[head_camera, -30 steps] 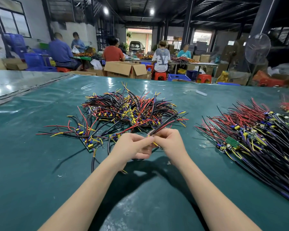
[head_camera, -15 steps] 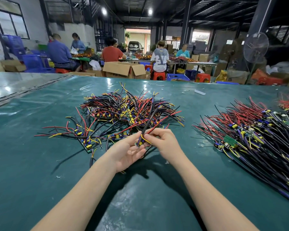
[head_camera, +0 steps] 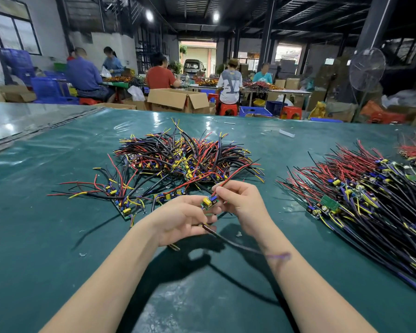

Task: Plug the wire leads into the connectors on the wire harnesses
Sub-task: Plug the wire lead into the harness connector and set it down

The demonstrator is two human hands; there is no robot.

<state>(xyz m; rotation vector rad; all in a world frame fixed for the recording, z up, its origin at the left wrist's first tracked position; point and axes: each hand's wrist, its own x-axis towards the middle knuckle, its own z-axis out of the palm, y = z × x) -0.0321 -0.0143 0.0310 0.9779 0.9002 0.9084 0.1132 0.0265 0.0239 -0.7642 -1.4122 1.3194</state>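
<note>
Curled left hand (head_camera: 180,219) grips board (head_camera: 208,203); right hand (head_camera: 240,203) pinches red lead (head_camera: 235,174), which slants up-right, its lower end just beside board.

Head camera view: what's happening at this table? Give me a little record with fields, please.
surface: green table
left hand: holds small circuit board
right hand: pinches red wire lead by the board
middle pile: tangled harnesses, beyond the hands
right pile: harnesses laid roughly parallel
background: people seated at other tables
</note>
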